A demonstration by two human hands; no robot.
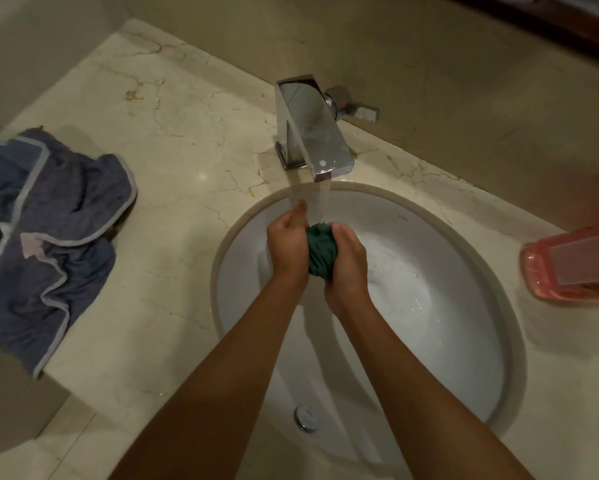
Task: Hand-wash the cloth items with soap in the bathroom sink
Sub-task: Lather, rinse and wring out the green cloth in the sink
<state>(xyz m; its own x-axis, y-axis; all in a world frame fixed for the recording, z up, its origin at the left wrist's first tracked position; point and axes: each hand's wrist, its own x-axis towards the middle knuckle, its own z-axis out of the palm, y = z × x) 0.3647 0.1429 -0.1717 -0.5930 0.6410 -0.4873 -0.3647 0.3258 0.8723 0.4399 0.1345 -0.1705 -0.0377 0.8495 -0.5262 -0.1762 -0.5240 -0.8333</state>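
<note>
Green cloth (pixel 320 252) squeezed between left hand (pixel 287 242) and right hand (pixel 346 263), fingers curled round it, under running faucet (pixel 312 133); blue garment (pixel 48 230) left, pink soap dish (pixel 568 268) right.

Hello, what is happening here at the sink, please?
A person is squeezing a bunched dark green cloth between the left hand and right hand, under water running from the square chrome faucet, over the white oval sink. A crumpled blue-grey garment with pale trim lies on the marble counter.
</note>
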